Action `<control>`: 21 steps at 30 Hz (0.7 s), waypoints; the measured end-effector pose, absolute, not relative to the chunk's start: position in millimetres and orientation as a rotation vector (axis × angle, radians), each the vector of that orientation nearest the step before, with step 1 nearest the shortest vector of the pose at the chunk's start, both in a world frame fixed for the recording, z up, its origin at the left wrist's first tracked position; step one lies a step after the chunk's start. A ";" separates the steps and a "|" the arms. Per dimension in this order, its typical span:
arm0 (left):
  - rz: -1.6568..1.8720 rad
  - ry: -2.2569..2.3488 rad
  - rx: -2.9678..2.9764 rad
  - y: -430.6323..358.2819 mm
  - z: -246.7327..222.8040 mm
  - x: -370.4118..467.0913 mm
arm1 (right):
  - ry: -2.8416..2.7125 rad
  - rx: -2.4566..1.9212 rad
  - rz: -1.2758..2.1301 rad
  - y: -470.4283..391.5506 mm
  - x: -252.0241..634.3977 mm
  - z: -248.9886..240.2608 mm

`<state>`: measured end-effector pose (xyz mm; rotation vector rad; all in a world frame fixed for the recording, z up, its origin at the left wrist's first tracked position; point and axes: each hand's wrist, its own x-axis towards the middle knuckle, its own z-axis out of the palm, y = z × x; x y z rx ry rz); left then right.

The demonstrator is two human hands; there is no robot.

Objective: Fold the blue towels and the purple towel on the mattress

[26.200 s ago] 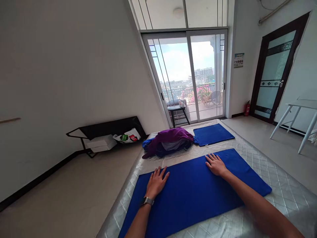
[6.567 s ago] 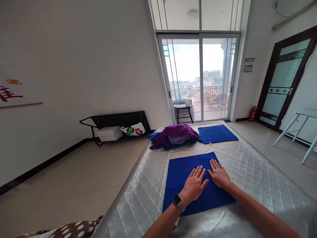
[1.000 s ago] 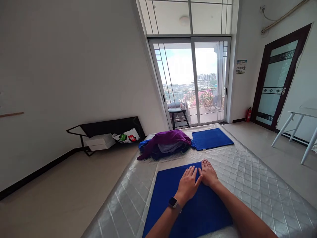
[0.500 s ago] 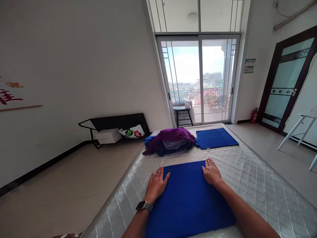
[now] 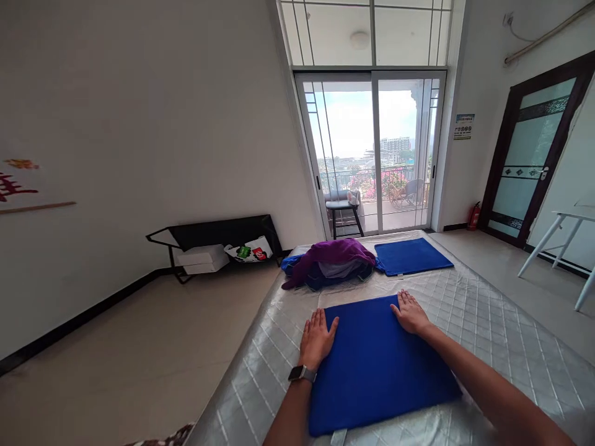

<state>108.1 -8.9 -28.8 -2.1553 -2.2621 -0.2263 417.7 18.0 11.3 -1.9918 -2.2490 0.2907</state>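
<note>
A flat blue rectangular cloth piece (image 5: 379, 365), perhaps a cushion cover, lies smooth on the quilted mattress (image 5: 493, 328). My left hand (image 5: 318, 337), with a watch (image 5: 302, 373) on its wrist, rests along the cloth's left edge near the far corner, fingers stretched out and thumb apart. At the far right corner lies my right hand (image 5: 411, 313), flat, its fingers extended over the edge. A small pale tag (image 5: 339, 437) sticks out from the near edge. Beyond the hands are a second flat blue piece (image 5: 413, 256) and a crumpled purple and blue cloth heap (image 5: 332, 260).
The mattress's left side borders the tiled floor (image 5: 153, 347). By the left wall stands a black frame (image 5: 218, 232) with white boxes (image 5: 202, 257) and a printed bag (image 5: 251, 249). A sliding glass door (image 5: 372, 155) is ahead; a white table (image 5: 558, 235) stands right.
The view has shifted, so hands and blue cloth appear farther right, and the cloth's near edge with its tag now shows. Both hands keep nearly the same place on the cloth.
</note>
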 end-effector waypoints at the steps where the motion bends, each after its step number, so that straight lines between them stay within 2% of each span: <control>1: -0.226 -2.263 -2.153 -9.5 -27.4 109.3 | -2.250 -2.000 0.303 16.3 418.2 13.5; 16: -0.109 -2.207 -2.146 -14.5 -19.4 102.1 | -2.239 -1.915 0.336 -29.0 421.4 8.8; 21: -0.299 -1.910 -2.287 -25.0 -5.0 167.2 | -2.210 -1.864 0.327 -25.1 419.7 0.2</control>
